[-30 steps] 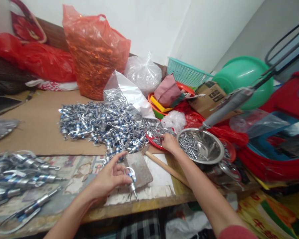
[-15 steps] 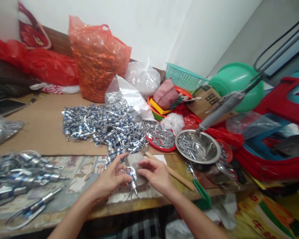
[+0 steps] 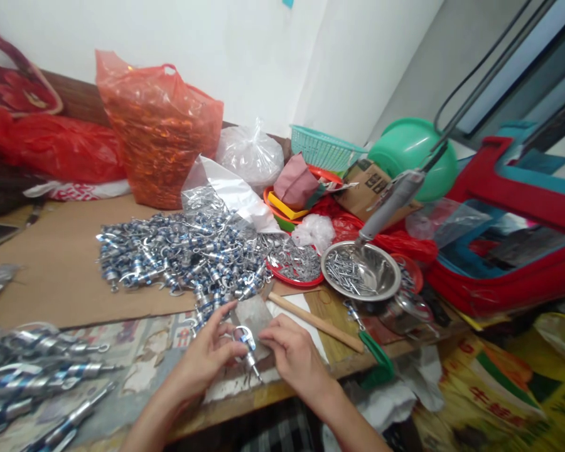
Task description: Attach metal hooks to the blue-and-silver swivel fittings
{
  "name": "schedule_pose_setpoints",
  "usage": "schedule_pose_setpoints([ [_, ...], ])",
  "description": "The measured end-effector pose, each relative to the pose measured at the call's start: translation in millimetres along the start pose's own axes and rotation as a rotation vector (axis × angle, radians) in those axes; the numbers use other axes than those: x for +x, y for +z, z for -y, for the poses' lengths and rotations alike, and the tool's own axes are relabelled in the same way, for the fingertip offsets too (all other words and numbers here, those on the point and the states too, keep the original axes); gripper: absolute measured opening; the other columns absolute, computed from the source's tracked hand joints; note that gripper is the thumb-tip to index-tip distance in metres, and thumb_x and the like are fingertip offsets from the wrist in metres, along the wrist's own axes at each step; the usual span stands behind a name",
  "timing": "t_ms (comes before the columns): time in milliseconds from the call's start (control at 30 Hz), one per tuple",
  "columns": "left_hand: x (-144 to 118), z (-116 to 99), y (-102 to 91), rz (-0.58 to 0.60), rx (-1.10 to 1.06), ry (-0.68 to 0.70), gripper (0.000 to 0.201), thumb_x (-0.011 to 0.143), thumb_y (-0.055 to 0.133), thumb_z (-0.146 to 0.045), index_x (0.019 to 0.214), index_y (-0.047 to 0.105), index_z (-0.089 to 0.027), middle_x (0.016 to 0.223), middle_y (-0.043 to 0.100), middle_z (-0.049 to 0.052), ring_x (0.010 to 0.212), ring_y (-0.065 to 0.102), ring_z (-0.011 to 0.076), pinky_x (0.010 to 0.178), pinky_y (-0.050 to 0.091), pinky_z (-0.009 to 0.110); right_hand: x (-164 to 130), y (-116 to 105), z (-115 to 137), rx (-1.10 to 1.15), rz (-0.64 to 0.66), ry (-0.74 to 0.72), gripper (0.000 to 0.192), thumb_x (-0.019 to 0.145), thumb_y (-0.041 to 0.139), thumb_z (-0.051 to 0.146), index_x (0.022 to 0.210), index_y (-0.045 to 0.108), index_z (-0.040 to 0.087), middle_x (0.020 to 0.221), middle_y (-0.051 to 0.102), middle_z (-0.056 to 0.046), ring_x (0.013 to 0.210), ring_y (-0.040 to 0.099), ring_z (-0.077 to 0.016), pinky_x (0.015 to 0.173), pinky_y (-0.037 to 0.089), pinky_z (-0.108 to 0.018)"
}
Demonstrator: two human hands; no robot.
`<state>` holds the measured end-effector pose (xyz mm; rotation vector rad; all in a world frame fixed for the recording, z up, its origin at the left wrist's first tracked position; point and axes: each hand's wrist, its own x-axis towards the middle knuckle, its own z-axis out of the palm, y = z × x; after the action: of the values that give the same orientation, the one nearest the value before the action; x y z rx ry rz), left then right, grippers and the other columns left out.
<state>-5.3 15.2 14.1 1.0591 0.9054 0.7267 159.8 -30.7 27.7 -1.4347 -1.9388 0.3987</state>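
My left hand (image 3: 211, 351) grips a silver metal hook fitting (image 3: 250, 359) with a blue band, between thumb and fingers. Its curved end points up and its thin shaft slants down toward the table's front edge. Just right of it, my right hand (image 3: 294, 351) has its thumb and fingertips pinched together; anything between them is too small to make out. A grey block (image 3: 254, 314) lies under and behind the hands. The hammer (image 3: 320, 323) with a wooden handle lies just beyond my right hand.
A big heap of similar hook fittings (image 3: 169, 254) covers the cardboard, and larger ones (image 3: 42, 370) lie at left. A red plate of small metal parts (image 3: 294, 260) and a steel bowl of pins (image 3: 390, 285) stand at right. A grey-handled tool (image 3: 390, 204) hangs over the bowl.
The head view has swung slightly right. My right hand's fingers have closed into a pinch beside the fitting; my left hand keeps its hold on it.
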Motion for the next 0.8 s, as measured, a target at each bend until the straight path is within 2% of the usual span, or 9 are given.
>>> schedule_pose_setpoints([
  [200,-0.5,2.3,1.0,0.002,-0.019,0.003,0.065,0.064,0.060,-0.017,0.123,0.030,-0.021,0.078,0.051,-0.002,0.062,0.051,0.0122,0.053,0.043,0.024,7.5,3.7,7.7,0.096,0.095,0.047,0.022,0.078,0.049,0.009,0.083,0.068,0.020,0.075,0.059,-0.002,0.072,0.056,-0.0131,0.064,0.043,-0.021],
  [300,0.5,4.9,1.0,0.003,-0.032,0.018,0.066,0.064,0.059,-0.017,0.123,0.030,-0.021,0.077,0.051,-0.002,0.060,0.050,0.0117,0.051,0.042,0.024,11.4,10.1,10.1,0.148,0.045,0.141,0.020,0.076,0.050,0.009,0.082,0.067,0.018,0.075,0.061,-0.002,0.074,0.056,-0.0137,0.067,0.043,-0.022],
  [433,3.0,8.4,0.0,0.022,-0.051,0.024,0.067,0.064,0.058,-0.016,0.123,0.028,-0.021,0.077,0.052,-0.002,0.060,0.050,0.0114,0.049,0.041,0.023,13.8,17.9,10.3,0.256,-0.066,0.314,0.016,0.072,0.053,0.011,0.074,0.067,0.017,0.070,0.061,-0.001,0.068,0.057,-0.0137,0.061,0.042,-0.022],
  [533,3.6,8.6,0.2,0.022,-0.052,0.020,0.067,0.064,0.058,-0.016,0.123,0.028,-0.021,0.076,0.051,-0.002,0.059,0.049,0.0110,0.049,0.041,0.023,14.4,20.6,9.7,0.354,-0.093,0.421,0.012,0.068,0.057,0.014,0.072,0.068,0.017,0.067,0.061,-0.001,0.063,0.056,-0.0136,0.058,0.042,-0.022],
  [667,1.9,6.7,0.9,0.019,-0.066,0.004,0.065,0.064,0.059,-0.018,0.123,0.029,-0.021,0.077,0.051,-0.002,0.061,0.051,0.0118,0.052,0.042,0.024,14.8,22.2,11.0,0.268,-0.080,0.403,0.014,0.067,0.058,0.012,0.069,0.070,0.018,0.064,0.059,-0.001,0.062,0.056,-0.0135,0.057,0.041,-0.022],
  [800,0.6,5.7,1.0,0.020,-0.070,-0.006,0.065,0.065,0.060,-0.019,0.123,0.030,-0.021,0.080,0.050,-0.002,0.063,0.050,0.0120,0.052,0.042,0.023,13.2,26.5,15.3,0.182,-0.120,0.363,0.016,0.068,0.056,0.010,0.069,0.070,0.017,0.062,0.057,-0.001,0.061,0.055,-0.0132,0.055,0.041,-0.022],
])
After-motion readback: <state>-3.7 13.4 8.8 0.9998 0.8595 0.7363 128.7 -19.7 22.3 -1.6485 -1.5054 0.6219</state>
